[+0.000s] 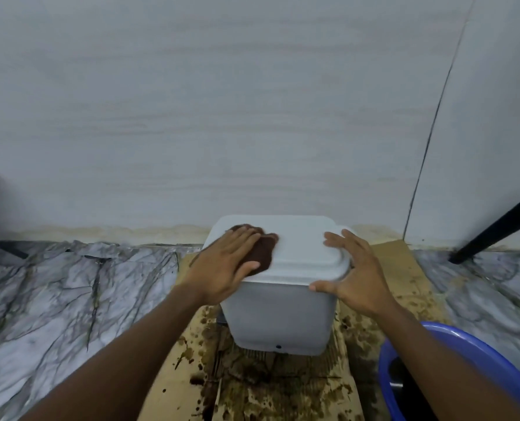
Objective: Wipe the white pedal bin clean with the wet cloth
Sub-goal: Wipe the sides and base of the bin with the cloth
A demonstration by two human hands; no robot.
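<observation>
The white pedal bin (pixel 283 317) stands upright on stained cardboard, close to the wall, with its lid (pixel 304 250) down. A dark brown cloth (pixel 263 252) lies flat on the left part of the lid. My left hand (pixel 222 265) presses flat on the cloth, fingers spread and pointing toward the wall. My right hand (pixel 356 268) rests on the lid's right edge, fingers spread over the top and thumb on the front rim, steadying the bin. The pedal is hidden from view.
A sheet of wet, brown-stained cardboard (pixel 252 387) lies under the bin on a marble-patterned floor (pixel 55 299). A blue basin (pixel 453 369) sits at the lower right, partly behind my right forearm. A black furniture leg (pixel 495 229) slants at the right. The pale wall (pixel 252 117) rises behind.
</observation>
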